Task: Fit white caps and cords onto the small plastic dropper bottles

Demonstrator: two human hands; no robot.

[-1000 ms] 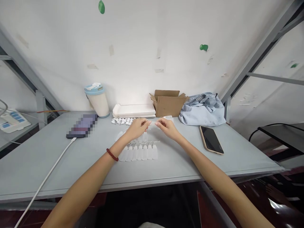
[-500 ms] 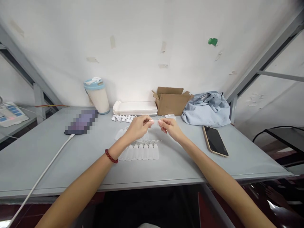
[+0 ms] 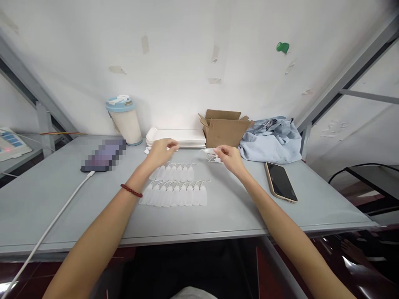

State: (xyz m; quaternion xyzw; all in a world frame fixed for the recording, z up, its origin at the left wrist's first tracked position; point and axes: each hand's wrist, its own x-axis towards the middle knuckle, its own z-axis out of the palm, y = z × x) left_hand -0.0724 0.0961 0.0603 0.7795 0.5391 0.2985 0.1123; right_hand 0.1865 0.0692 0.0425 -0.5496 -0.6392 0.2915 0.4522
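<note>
My right hand [image 3: 230, 158] pinches a small white tag [image 3: 209, 151] by its right end, just above a small heap of stringed white tags [image 3: 215, 158] on the grey table. My left hand [image 3: 160, 153] hovers at the small white pieces [image 3: 147, 150] in front of the stack of white trays, thumb and forefinger slightly apart. It covers most of those pieces, and I see nothing held in it. Between my arms lie two rows of flat white tags with string loops: a nearer row [image 3: 176, 196] and a shorter farther row [image 3: 179, 173].
Behind the hands stand a stack of white trays [image 3: 190, 138] and an open cardboard box [image 3: 226, 133]. A cup with a blue lid [image 3: 126, 122] and a phone on a cable [image 3: 104, 155] are left. Light blue cloth [image 3: 271, 143] and another phone [image 3: 281, 182] lie right.
My hands, close together before, are apart: the left moved left to the small white pieces, the right slightly right and now holding a white tag. More of both tag rows shows.
</note>
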